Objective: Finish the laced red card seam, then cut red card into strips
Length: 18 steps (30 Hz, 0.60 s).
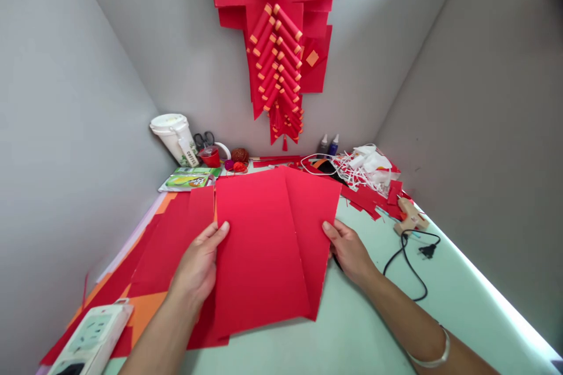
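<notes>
Two overlapping sheets of red card are held up over the table in front of me. My left hand (pixel 200 261) grips the left edge of the front red card sheet (pixel 259 252), thumb on its face. The rear red card sheet (pixel 312 217) fans out to the right, its right edge pinched by my right hand (pixel 349 249), thumb in front. A dark object pokes out below my right fingers; I cannot tell what it is. Behind my left arm lie more red sheets (pixel 162 246) and orange sheets (pixel 145 310).
A white power strip (pixel 90 340) lies front left. A glue gun (pixel 411 217) with a black cord (pixel 416 281) is at right, near white strings (pixel 356 170) and red scraps (pixel 365 196). A white cup (pixel 176 137) stands back left. Red paper firecrackers (pixel 277 58) hang on the wall.
</notes>
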Each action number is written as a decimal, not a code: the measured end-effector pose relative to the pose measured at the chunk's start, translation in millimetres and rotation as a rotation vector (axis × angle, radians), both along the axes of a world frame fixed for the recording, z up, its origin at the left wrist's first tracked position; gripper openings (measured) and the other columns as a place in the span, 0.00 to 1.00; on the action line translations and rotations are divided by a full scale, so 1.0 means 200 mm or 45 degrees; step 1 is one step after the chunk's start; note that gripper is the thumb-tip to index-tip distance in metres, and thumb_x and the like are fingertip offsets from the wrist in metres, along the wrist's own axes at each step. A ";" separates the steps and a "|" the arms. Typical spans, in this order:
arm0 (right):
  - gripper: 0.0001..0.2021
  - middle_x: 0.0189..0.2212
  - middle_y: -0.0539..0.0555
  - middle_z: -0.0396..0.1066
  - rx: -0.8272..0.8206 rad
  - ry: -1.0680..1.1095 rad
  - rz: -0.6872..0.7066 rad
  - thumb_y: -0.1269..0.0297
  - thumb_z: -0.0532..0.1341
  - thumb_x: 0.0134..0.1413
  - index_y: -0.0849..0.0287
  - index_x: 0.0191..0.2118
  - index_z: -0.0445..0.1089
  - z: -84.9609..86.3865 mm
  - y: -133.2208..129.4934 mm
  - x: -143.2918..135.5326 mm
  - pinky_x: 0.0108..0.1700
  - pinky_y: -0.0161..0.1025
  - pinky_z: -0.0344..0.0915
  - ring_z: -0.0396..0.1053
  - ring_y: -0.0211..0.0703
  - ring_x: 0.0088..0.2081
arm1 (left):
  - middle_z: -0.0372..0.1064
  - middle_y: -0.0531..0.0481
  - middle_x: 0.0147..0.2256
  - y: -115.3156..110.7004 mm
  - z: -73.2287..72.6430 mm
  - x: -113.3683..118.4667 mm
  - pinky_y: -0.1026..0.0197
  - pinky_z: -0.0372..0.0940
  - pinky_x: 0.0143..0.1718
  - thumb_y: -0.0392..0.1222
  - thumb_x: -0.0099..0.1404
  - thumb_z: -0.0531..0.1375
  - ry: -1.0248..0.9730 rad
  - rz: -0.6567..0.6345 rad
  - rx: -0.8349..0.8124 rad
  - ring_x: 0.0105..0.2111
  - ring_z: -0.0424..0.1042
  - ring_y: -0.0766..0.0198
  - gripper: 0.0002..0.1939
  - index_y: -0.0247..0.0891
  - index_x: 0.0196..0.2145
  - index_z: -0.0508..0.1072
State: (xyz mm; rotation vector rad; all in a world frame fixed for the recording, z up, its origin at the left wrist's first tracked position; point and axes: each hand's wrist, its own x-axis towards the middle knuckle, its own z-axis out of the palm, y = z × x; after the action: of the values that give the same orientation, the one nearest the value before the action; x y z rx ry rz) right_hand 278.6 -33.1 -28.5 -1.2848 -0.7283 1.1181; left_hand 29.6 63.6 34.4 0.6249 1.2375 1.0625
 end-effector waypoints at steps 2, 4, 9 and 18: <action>0.20 0.18 0.45 0.66 0.010 0.023 -0.031 0.43 0.62 0.52 0.57 0.35 0.70 0.00 0.00 0.00 0.23 0.35 0.56 0.59 0.36 0.19 | 0.78 0.50 0.37 0.01 0.01 -0.01 0.63 0.74 0.40 0.31 0.61 0.64 -0.008 0.058 0.005 0.36 0.79 0.64 0.17 0.39 0.48 0.70; 0.20 0.18 0.44 0.66 0.026 0.056 -0.073 0.43 0.63 0.52 0.57 0.36 0.70 0.00 0.01 0.01 0.23 0.35 0.55 0.59 0.36 0.19 | 0.78 0.50 0.37 0.03 0.02 -0.02 0.65 0.74 0.39 0.30 0.61 0.63 -0.026 0.118 0.018 0.36 0.78 0.66 0.18 0.39 0.48 0.69; 0.22 0.22 0.46 0.71 0.079 0.183 -0.140 0.45 0.63 0.52 0.57 0.45 0.69 -0.01 0.02 0.02 0.21 0.34 0.55 0.60 0.36 0.18 | 0.77 0.55 0.34 0.06 0.05 -0.07 0.70 0.72 0.40 0.27 0.63 0.61 -0.096 0.246 0.070 0.33 0.77 0.72 0.16 0.40 0.46 0.70; 0.24 0.38 0.52 0.78 0.162 0.298 -0.255 0.47 0.66 0.51 0.55 0.50 0.69 -0.01 0.04 0.03 0.30 0.38 0.68 0.75 0.46 0.33 | 0.77 0.58 0.29 0.09 0.08 -0.11 0.69 0.74 0.39 0.24 0.66 0.55 -0.268 0.261 0.172 0.25 0.76 0.74 0.12 0.39 0.35 0.73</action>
State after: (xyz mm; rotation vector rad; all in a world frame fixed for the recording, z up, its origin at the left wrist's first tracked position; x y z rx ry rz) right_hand 285.0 -25.4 -30.5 -1.0726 -0.4773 1.0207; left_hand 7.0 81.1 51.2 0.4812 1.0681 1.3561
